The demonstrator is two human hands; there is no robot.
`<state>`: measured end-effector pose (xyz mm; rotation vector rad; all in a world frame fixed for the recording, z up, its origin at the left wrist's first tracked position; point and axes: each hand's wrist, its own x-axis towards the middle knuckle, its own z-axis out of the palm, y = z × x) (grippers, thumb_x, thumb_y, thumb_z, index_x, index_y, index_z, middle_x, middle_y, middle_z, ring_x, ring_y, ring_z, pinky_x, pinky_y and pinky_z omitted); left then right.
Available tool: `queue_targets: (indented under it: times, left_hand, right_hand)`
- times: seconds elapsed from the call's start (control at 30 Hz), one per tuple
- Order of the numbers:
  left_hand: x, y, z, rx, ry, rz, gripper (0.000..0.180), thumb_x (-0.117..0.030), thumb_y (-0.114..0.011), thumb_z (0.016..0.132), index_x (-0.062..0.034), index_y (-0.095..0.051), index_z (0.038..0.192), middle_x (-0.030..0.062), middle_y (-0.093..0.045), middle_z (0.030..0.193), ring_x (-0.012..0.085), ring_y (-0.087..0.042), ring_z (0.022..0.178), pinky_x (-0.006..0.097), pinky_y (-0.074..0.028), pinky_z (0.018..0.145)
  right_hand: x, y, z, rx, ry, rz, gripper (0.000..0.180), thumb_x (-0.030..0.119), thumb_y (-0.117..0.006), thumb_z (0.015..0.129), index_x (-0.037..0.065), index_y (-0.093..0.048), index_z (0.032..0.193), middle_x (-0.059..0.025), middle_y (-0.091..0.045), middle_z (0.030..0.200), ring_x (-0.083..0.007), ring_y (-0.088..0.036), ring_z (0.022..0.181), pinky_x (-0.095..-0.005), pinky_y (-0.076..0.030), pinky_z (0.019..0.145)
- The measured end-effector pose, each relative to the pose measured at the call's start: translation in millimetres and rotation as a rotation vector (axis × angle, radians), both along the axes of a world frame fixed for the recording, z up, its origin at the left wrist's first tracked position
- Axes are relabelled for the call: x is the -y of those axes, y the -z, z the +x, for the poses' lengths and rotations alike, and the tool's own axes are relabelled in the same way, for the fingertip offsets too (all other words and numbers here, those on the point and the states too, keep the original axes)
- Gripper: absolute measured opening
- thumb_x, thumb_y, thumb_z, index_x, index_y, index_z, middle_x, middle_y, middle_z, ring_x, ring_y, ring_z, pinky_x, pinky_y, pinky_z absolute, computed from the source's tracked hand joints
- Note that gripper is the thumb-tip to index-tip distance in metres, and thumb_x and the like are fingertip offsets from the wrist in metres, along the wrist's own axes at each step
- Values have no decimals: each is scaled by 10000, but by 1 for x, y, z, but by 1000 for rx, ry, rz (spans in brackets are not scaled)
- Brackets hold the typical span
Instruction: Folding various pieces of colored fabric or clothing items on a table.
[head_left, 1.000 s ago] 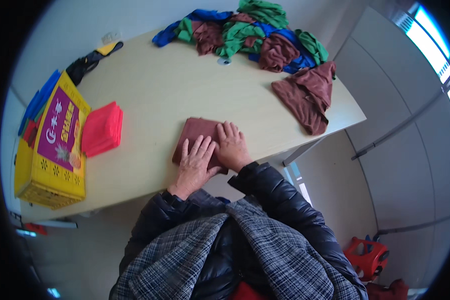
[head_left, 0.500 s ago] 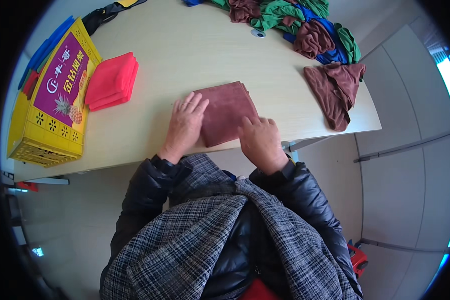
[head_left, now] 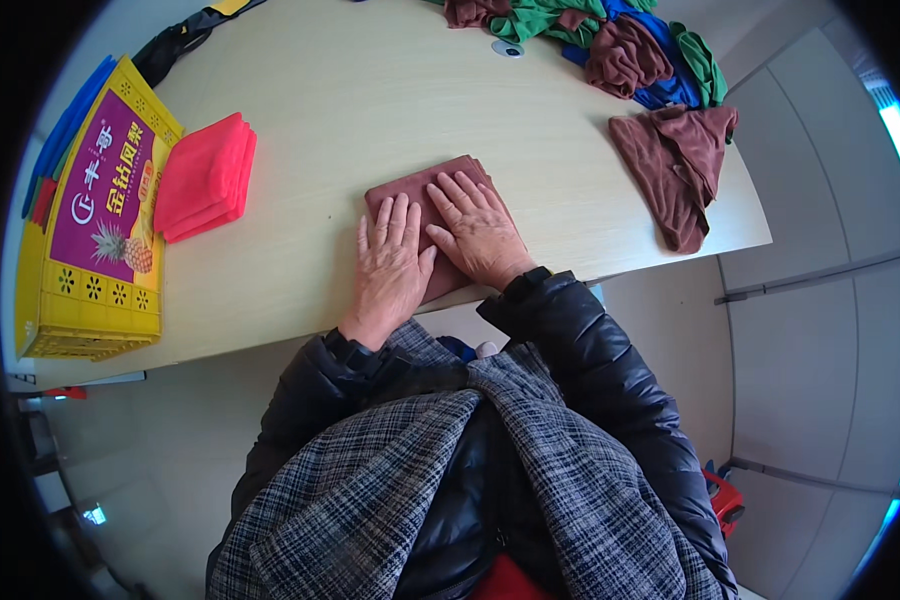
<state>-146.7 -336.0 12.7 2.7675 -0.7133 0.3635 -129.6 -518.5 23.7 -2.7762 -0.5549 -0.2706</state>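
Observation:
A folded brown cloth (head_left: 410,186) lies in a flat, layered square by the table's front edge. My left hand (head_left: 393,268) rests flat on its left part, fingers stretched out. Across its upper right part lies my right hand (head_left: 478,229), also flat with the fingers a little spread. Both palms press on the cloth and cover much of it; neither grips it. To the left sits a stack of folded red cloths (head_left: 207,178), leaning close to a crate. Off to the right, a loose brown cloth (head_left: 674,168) lies crumpled near the table's corner.
The yellow plastic crate (head_left: 92,345) with a purple label stands at the table's left, holding blue and other cloths. Heaped at the far right are crumpled green, brown and blue cloths (head_left: 625,58). A dark strap-like item (head_left: 178,42) lies at the far left of the table (head_left: 300,130).
My right hand has moved from the cloth's lower right edge up onto its top and flattened. My left hand has slid right onto the cloth. The view has shifted slightly.

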Motion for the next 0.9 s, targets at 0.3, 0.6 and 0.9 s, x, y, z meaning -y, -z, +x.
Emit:
queue_targets:
  times: [0.3,0.6,0.9]
  left_hand:
    - [0,-3,-2,10,-15,-34,643,-342,-550,1008,9,-378,1519,166,-330,1610,321,-262,1517,564,-191,1225]
    - [-22,-7,-17,37,-44,-130,607,-298,-559,1005,17,-405,1501,159,-335,1607,313,-276,1511,557,-191,1225]
    - [-15,1,-19,25,-58,-83,610,-265,-568,993,8,-394,1510,141,-329,1613,315,-292,1505,565,-182,1225]
  right_hand:
    - [27,1,10,-77,170,63,623,404,-463,1035,70,-364,1551,-161,-356,1611,-351,-287,1509,-484,-230,1224]
    - [-2,-22,-13,70,105,45,619,400,-455,1039,72,-357,1554,-169,-354,1611,-353,-291,1508,-519,-224,1221]
    - [-19,3,-2,15,-91,-32,631,440,-457,1037,55,-400,1535,-140,-359,1616,-329,-281,1518,-486,-196,1239]
